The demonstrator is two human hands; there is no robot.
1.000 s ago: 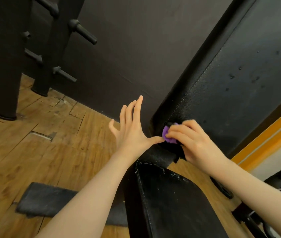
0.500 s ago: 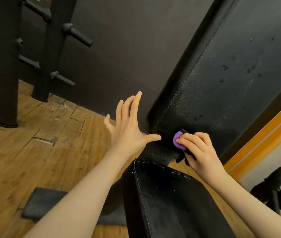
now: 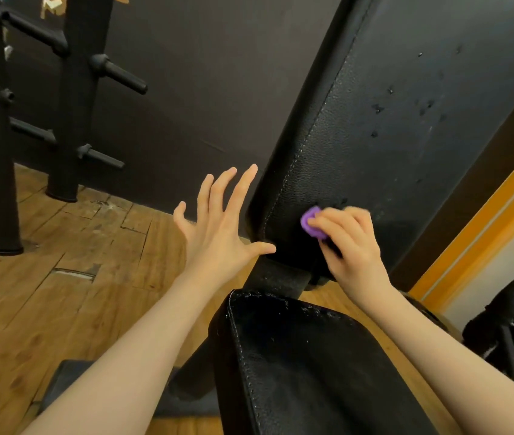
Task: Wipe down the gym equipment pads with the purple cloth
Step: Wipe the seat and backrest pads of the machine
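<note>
A black padded backrest [image 3: 384, 127] slopes up to the right, with small marks on its surface. My right hand [image 3: 348, 246] holds a bunched purple cloth [image 3: 309, 226] and presses it against the lower left part of that pad. Only a small piece of the cloth shows past my fingers. My left hand [image 3: 221, 227] is open with fingers spread, just left of the pad's bottom corner, its thumb reaching the pad's lower edge. A black seat pad [image 3: 306, 365] lies below, between my forearms.
Wooden plank floor [image 3: 61, 277] with cracks spreads to the left. A black rack with pegs [image 3: 73, 120] stands at the back left against a dark wall. A dark mat [image 3: 67, 381] lies on the floor. An orange strip [image 3: 482, 233] and black frame [image 3: 513, 324] are at right.
My right hand has slid the cloth to the right and slightly upward on the backrest's lower part. My left hand has stayed spread beside the pad's corner.
</note>
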